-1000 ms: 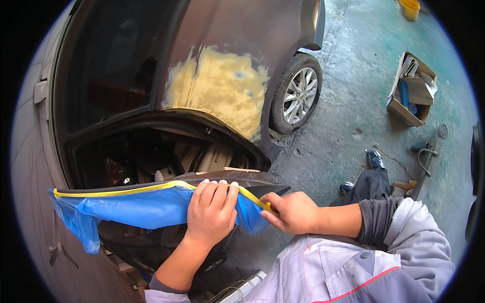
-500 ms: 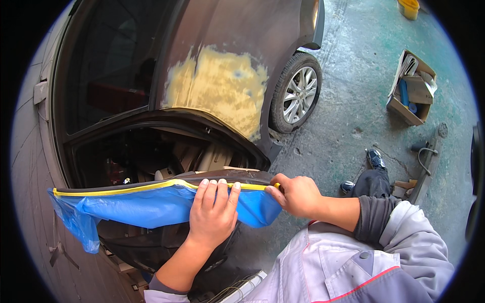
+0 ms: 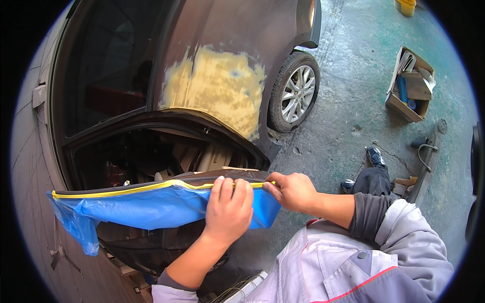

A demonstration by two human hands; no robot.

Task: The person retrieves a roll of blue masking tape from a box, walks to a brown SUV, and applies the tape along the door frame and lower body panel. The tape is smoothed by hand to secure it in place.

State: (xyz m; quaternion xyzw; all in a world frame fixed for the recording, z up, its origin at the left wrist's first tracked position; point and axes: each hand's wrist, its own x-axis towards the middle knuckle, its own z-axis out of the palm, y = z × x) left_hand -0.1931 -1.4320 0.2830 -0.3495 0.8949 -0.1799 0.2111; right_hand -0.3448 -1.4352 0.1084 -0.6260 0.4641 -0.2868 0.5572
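Observation:
Blue masking film (image 3: 144, 206) hangs along the edge of an open car door (image 3: 151, 245), held by a strip of yellow masking tape (image 3: 116, 192) on the edge. My left hand (image 3: 228, 209) lies over the taped edge right of its middle, fingers laid across the tape; the thumb is hidden. At the door's right end, my right hand (image 3: 295, 193) pinches the tape's end between thumb and bent forefinger. Beneath that hand the film's corner hangs down. Behind the door, a tan filler patch (image 3: 227, 83) covers part of the dark rear panel (image 3: 222, 25).
A rear wheel (image 3: 295, 92) stands right of the patch. On the concrete floor are a cardboard box (image 3: 414, 91) with papers and a blue roll, a yellow bucket (image 3: 405, 7), and a long metal beam (image 3: 429, 159). My shoe (image 3: 375, 156) is near the beam.
My left hand has slid right along the tape, and its fingers are more bent. My right hand has shifted slightly, still pinching at the end. The film's right corner hangs straighter.

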